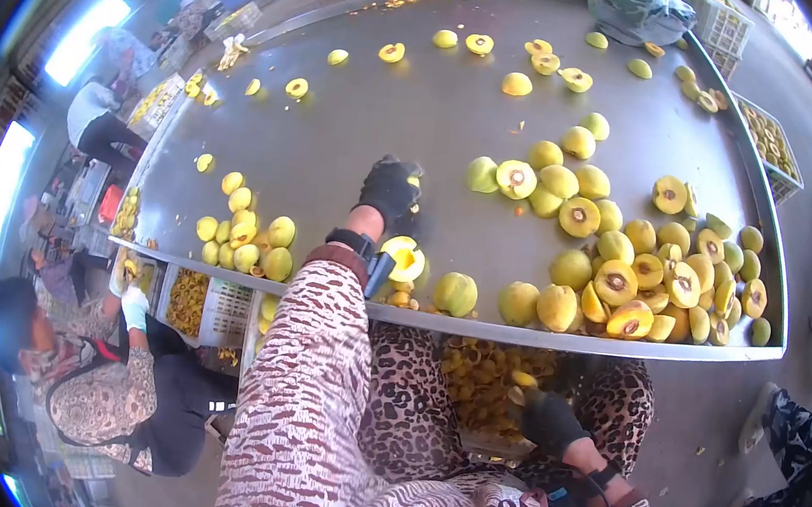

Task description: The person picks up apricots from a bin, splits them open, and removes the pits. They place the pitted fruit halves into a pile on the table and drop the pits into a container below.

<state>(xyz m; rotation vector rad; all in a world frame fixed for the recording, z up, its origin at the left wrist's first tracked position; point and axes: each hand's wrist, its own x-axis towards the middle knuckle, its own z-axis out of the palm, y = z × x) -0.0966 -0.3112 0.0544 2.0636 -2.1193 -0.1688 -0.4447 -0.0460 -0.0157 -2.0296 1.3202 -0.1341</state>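
Observation:
My left hand, in a black glove, is closed over the metal table, with a bit of yellow peach showing at its fingers. Close to that wrist, a pitted peach half lies above some small brown pits near the table edge. A whole peach sits just right of them. Below the edge, my right hand, also gloved in black, is curled over a crate of yellow scraps. A small tan-and-yellow piece shows at its fingertips; I cannot tell what it is.
Whole and halved peaches are heaped at the table's right; a smaller group is at the left. A plastic bag lies on the far corner. Crates flank the table. At left, a person in white gloves works.

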